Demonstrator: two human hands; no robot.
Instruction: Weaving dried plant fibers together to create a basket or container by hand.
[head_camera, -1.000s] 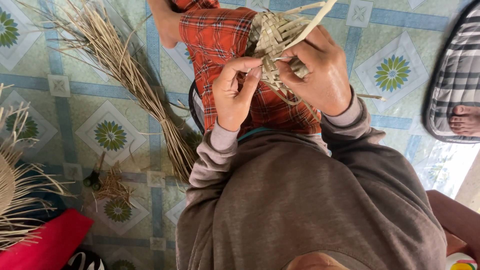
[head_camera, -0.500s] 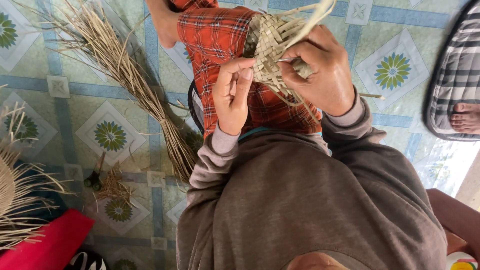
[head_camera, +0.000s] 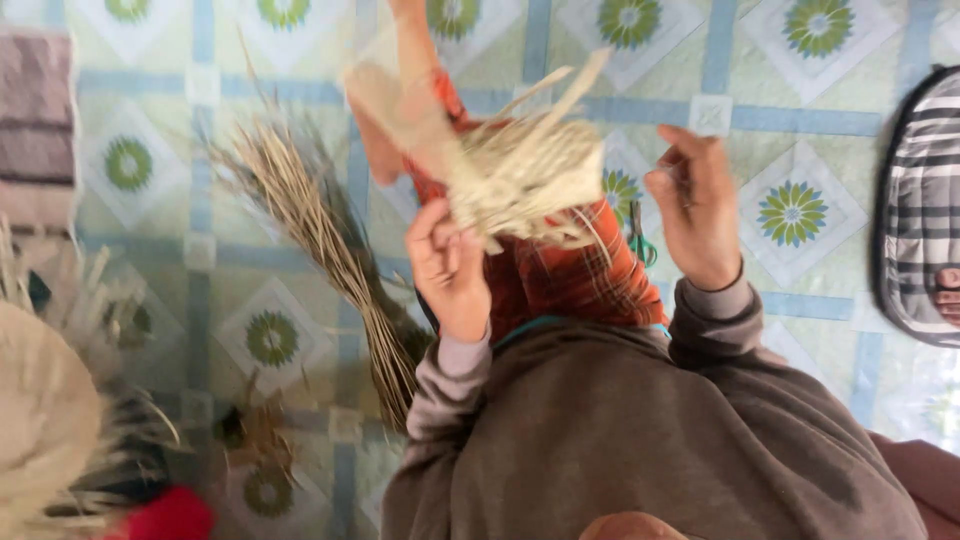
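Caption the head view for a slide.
Left hand grips a half-woven straw piece over a plaid lap; right hand lifted clear.

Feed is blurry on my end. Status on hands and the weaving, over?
Left hand gripping the woven straw piece from below. Right hand off it, open, raised beside. Straw bundle on the floor mat to the left, nothing in the way.

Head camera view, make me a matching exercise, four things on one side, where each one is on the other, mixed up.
Things:
1. woven straw piece
2. bundle of dry straw
3. striped fabric
4. small scissors

Places:
A. on the mat, left of the legs
B. at the right edge of the picture
C. held by the left hand
D. on the mat below the right hand

Pairs: 1-C, 2-A, 3-B, 4-D
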